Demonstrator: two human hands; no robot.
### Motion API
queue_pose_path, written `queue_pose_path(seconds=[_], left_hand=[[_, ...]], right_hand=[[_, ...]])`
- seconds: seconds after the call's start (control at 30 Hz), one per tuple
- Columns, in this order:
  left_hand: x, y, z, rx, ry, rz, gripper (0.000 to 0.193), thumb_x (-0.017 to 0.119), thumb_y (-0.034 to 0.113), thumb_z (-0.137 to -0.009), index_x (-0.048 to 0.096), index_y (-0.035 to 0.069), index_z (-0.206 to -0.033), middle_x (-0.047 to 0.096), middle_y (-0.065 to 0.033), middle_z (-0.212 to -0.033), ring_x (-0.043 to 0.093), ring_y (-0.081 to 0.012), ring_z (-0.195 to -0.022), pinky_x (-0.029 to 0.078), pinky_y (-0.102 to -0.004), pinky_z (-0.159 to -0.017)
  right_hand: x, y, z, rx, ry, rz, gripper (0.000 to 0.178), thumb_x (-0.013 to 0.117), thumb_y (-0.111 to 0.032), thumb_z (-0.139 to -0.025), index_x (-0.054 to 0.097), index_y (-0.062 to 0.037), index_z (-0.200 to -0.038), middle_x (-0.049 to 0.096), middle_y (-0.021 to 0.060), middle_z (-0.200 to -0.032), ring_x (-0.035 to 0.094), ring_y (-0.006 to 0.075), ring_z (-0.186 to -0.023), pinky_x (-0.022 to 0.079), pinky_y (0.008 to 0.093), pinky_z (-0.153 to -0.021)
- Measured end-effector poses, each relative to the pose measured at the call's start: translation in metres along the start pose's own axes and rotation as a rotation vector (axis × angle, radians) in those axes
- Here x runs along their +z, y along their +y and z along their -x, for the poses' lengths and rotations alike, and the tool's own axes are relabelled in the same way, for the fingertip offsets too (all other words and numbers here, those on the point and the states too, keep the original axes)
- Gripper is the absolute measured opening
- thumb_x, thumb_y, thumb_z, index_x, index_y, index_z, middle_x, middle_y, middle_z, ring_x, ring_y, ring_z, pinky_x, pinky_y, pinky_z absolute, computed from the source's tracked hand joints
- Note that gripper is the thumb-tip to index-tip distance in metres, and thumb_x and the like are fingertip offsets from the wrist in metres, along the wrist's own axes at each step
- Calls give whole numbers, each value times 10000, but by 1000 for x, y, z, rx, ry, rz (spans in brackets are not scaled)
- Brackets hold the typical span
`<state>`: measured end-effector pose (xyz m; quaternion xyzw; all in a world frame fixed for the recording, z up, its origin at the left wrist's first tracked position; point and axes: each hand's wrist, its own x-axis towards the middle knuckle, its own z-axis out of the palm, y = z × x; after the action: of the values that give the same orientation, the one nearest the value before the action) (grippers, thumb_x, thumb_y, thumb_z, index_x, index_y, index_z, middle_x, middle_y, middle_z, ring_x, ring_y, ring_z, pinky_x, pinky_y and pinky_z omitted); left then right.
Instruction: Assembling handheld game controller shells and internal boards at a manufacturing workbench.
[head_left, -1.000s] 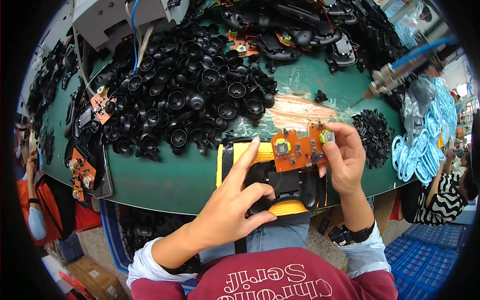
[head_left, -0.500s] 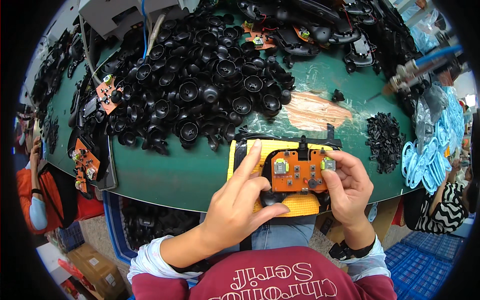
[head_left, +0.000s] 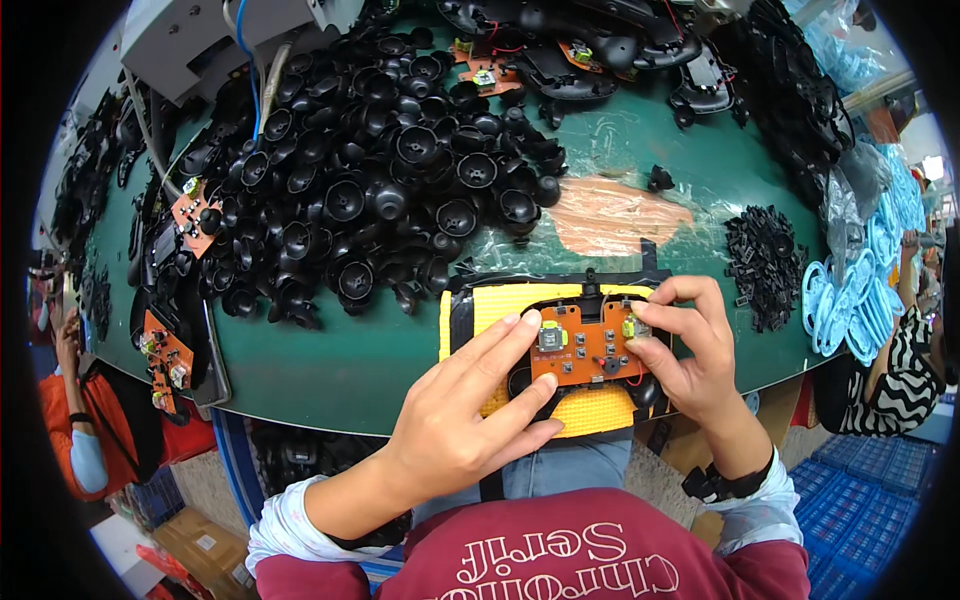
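An orange circuit board (head_left: 580,366) sits in a black game controller shell (head_left: 648,390), which lies on a yellow textured pad (head_left: 595,412) at the table's near edge. My right hand (head_left: 700,350) pinches the green-and-grey joystick module at the board's right end between thumb and fingers. Against the left end lies my left hand (head_left: 470,405). One of its fingertips touches beside the left joystick module (head_left: 551,337), another the board's lower left corner, and its thumb is lower down over the pad. The shell's left grip is partly hidden under this hand.
Black dome-shaped caps (head_left: 345,200) are heaped beyond my left hand. Small black parts (head_left: 765,265) form a pile at right, near light blue plastic pieces (head_left: 850,310). More controller shells (head_left: 570,75) lie at the back. Another person (head_left: 85,420) sits at far left.
My left fingers have come down onto the board's left end, where before they were raised and spread. My right hand keeps its pinch. The view has shifted slightly.
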<state>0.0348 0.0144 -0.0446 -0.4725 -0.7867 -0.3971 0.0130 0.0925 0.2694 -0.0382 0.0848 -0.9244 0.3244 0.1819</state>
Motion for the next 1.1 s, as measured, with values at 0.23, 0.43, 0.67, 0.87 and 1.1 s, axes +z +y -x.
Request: queue_pose_path(seconds=[0.23, 0.43, 0.67, 0.87, 1.1], left_hand=[[-16, 6, -7, -298, 13, 235, 261, 774, 5, -694, 654, 20, -926, 592, -197, -1274, 644, -306, -1064, 530, -364, -861], [-10, 15, -15, -370, 68, 176, 148, 736, -22, -713, 646, -10, -831, 630, -167, -1173, 651, -289, -923, 535, -372, -765], [-6, 22, -17, -82, 11, 19, 361, 821, 125, -674, 682, 37, -995, 556, -226, -1303, 559, -410, -1197, 510, -411, -935], [4, 6, -10, 13, 11, -17, 437, 846, 169, -644, 698, 48, -1036, 560, -246, -1295, 580, -408, -1171, 520, -422, -928], [6, 3, -6, -26, 16, 18, 439, 849, 162, -644, 698, 34, -1036, 566, -264, -1282, 569, -429, -1183, 513, -433, -941]], right_hand=[[0, 4, -6, -108, -44, 0, 335, 805, -106, -686, 669, -59, -989, 581, 92, -990, 556, 273, -894, 452, 367, -773], [0, 0, -7, -125, -15, 30, 335, 799, -88, -683, 665, -54, -989, 585, 91, -991, 563, 274, -896, 458, 372, -779], [0, -1, -9, -136, -20, -1, 329, 801, -86, -684, 663, -67, -983, 592, 81, -990, 568, 268, -893, 465, 381, -782], [-2, 1, -12, -367, -125, 18, 279, 695, -88, -711, 687, -90, -990, 699, 8, -1081, 596, 246, -954, 486, 371, -814], [-4, 13, -24, -220, -268, -259, 318, 725, -31, -730, 662, -95, -1036, 687, -15, -1113, 606, 227, -945, 482, 338, -836]])
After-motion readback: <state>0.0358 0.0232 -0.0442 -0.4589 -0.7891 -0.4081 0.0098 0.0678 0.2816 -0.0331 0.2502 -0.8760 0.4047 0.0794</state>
